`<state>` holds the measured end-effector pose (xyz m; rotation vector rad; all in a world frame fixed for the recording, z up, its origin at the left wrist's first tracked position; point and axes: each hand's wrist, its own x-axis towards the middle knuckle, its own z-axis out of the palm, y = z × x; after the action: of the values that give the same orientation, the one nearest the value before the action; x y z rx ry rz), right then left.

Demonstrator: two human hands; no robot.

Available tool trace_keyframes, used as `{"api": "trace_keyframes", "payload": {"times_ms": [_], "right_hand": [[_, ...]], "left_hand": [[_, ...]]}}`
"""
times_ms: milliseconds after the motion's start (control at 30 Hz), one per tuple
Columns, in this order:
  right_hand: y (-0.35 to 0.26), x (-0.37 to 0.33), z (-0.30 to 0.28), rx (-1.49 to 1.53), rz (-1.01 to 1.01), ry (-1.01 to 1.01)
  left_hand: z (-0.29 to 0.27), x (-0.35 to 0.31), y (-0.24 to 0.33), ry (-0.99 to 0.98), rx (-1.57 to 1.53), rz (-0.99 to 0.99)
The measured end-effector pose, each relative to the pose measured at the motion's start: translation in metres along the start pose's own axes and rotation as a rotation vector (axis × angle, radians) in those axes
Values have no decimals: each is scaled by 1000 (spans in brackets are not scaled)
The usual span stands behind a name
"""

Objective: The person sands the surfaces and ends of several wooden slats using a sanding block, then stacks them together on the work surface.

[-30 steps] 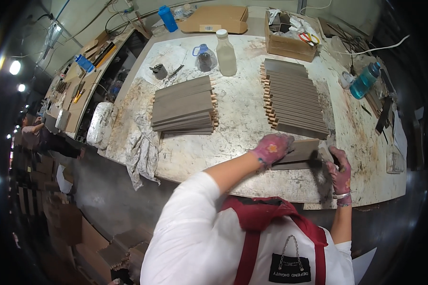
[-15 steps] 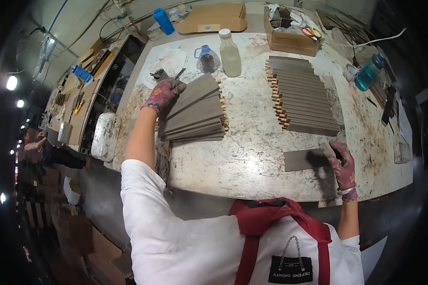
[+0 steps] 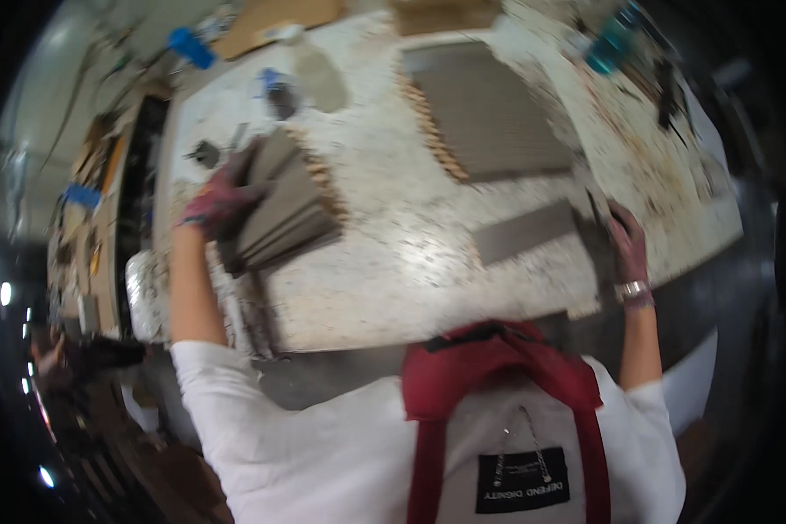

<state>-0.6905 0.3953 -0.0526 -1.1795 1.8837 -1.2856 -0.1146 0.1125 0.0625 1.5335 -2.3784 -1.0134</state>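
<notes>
My left hand point(image 3: 223, 199), in a patterned pinkish glove, is closed on the left end of the top strips in a fanned stack of flat grey-brown strips point(image 3: 284, 205). Light, peg-like ends stick out along the stack's right side. At the front right of the table, my gloved right hand point(image 3: 627, 240) is closed beside the right end of a single grey-brown strip point(image 3: 526, 234). Blur and dark shadow hide what its fingers hold. A silvery band circles that wrist.
A neat row of similar strips point(image 3: 493, 113) lies at the back right of the stained white table point(image 3: 393, 297). Behind the fanned stack stand a pale bottle point(image 3: 319, 77) and a blue-topped clear jug point(image 3: 278, 94). A teal bottle point(image 3: 613, 39) is at the far right.
The whole view has shifted and blurred, with the table turned slightly. My left hand stays at the fanned stack's left end. My right hand stays by the single strip, which now looks more slanted.
</notes>
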Motion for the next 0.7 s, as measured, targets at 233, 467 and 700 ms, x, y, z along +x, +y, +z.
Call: {"api": "trace_keyframes", "payload": {"times_ms": [233,467,700], "right_hand": [[23,1,-3,-29,71,75],[27,29,40,-289,-101,83],[4,-27,36,-592,-58,41]], "left_hand": [[36,2,52,381,485,429],[316,13,194,169,246,646],[346,25,186,186,341,650]]}}
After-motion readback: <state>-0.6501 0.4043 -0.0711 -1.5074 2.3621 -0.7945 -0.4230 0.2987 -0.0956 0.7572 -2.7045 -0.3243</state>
